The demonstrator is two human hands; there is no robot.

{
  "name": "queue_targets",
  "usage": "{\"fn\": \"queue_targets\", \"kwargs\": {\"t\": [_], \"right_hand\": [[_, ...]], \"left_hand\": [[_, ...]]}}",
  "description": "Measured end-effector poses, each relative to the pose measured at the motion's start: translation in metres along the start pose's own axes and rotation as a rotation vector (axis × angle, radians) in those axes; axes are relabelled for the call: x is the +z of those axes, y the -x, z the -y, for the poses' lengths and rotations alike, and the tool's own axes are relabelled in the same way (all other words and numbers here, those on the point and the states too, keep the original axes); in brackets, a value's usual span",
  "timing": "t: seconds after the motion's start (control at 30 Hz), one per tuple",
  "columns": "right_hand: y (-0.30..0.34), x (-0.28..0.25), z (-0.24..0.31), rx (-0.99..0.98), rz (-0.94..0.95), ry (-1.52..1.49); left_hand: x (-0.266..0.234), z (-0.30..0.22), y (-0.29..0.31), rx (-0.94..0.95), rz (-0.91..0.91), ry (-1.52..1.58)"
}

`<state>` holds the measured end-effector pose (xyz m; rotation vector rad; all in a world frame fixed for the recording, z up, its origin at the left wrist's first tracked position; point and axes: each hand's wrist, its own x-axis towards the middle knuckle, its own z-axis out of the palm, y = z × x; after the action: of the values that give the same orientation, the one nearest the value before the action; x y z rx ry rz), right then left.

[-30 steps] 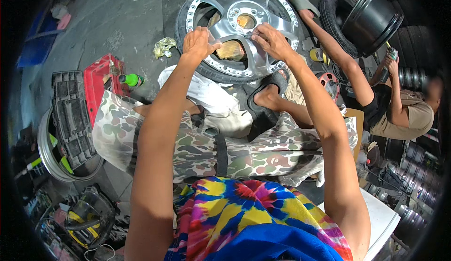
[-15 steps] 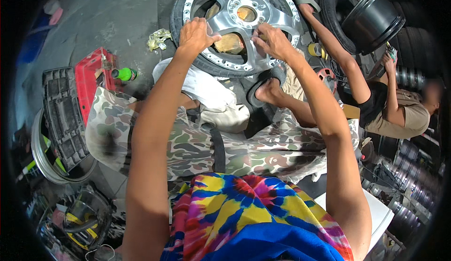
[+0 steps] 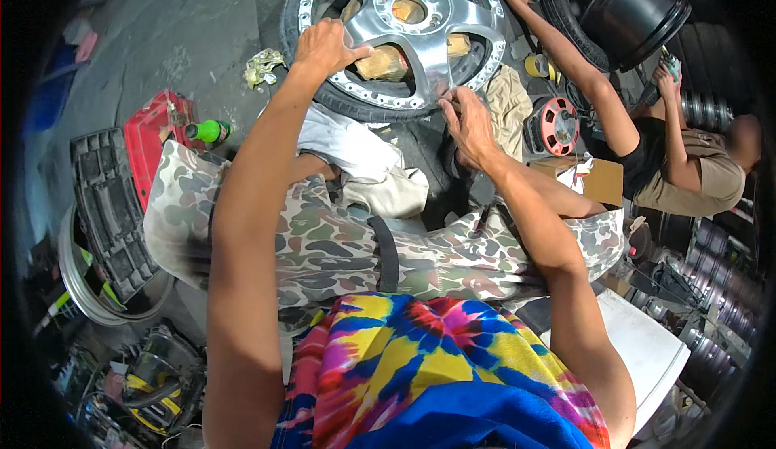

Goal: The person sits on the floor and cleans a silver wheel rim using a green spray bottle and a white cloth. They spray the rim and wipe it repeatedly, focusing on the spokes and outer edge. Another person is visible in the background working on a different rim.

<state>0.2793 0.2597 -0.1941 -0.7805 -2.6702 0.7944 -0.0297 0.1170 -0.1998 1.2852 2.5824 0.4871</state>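
A polished silver alloy wheel rim (image 3: 373, 92) with wide spokes and small bolts round its lip lies face up at the top, with a black tyre (image 3: 353, 109) round it. My left hand (image 3: 321, 49) grips its left side, thumb stretched over a spoke opening. At the lower right edge of the lip, my right hand (image 3: 471, 128) has thumb and fingers pinched together. Whatever is between those fingertips is too small to make out. Through the openings, wood blocks (image 3: 383, 63) show beneath the wheel.
White cloth (image 3: 347, 142) and a beige cloth (image 3: 507, 113) lie near the tyre. A green bottle (image 3: 208, 131) and red toolbox (image 3: 153, 118) stand left. At right are a cable reel (image 3: 558, 126), a dark barrel (image 3: 634, 12) and a co-worker (image 3: 687, 158) holding a tool.
My right hand has moved from a spoke down to the lip's lower right edge. My left hand stays on the left side. The whole view has shifted slightly.
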Motion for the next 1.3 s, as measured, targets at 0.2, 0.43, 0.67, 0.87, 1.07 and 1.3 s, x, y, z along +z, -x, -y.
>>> {"fn": "queue_targets", "kwargs": {"t": [0.2,0.43,0.67,0.87,1.07,1.3], "right_hand": [[0.016,0.020,0.015,0.203,-0.007,-0.114],[0.030,0.046,-0.006,0.241,-0.076,-0.226],[0.031,0.051,-0.020,0.302,-0.069,-0.260],[0.024,0.051,-0.071,0.431,-0.138,-0.650],[-0.001,0.035,-0.105,0.371,-0.177,-0.792],[-0.007,-0.007,-0.108,0.364,-0.182,-0.845]], "left_hand": [[0.008,0.006,0.004,0.022,-0.090,-0.013],[0.012,-0.003,0.011,-0.024,-0.081,-0.011],[0.014,-0.030,0.029,-0.142,-0.113,0.003],[0.019,-0.060,0.035,-0.229,0.002,-0.002],[0.026,-0.105,0.035,-0.346,0.080,-0.001],[0.021,-0.084,0.024,-0.333,0.239,-0.015]]}}
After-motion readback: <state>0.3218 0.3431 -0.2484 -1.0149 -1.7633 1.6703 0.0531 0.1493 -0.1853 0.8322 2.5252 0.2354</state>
